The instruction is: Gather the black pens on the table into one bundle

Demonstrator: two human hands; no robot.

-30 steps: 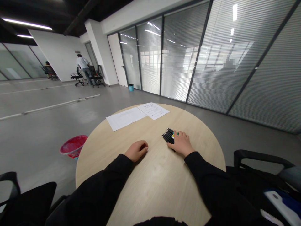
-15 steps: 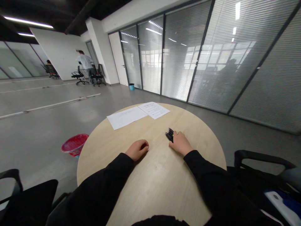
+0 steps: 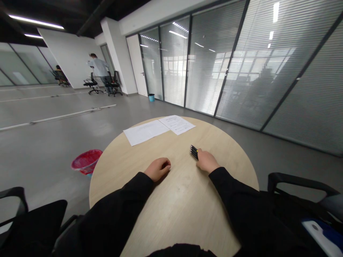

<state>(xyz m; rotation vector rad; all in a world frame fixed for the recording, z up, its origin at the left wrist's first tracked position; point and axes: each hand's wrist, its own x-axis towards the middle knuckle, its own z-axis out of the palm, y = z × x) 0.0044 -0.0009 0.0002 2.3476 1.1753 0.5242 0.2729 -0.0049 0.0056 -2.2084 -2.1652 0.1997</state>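
My right hand [image 3: 205, 161] is closed around a bundle of black pens [image 3: 194, 151] on the round wooden table [image 3: 171, 207]; only the pens' far ends stick out past my fingers, one with a yellow mark. My left hand [image 3: 158, 168] rests on the table as a loose fist with nothing visible in it, about a hand's width left of the right hand. Both arms wear black sleeves.
Two white paper sheets [image 3: 146, 131] [image 3: 177, 124] lie at the table's far edge. A red bucket [image 3: 86, 161] stands on the floor to the left. Black chair arms flank me, one at the right [image 3: 297, 180]. A person [image 3: 98, 69] stands far off among office chairs.
My right hand has gathered the fanned-out pens into a tight bundle and closed on them. The left hand stayed put. A distant person moved slightly.
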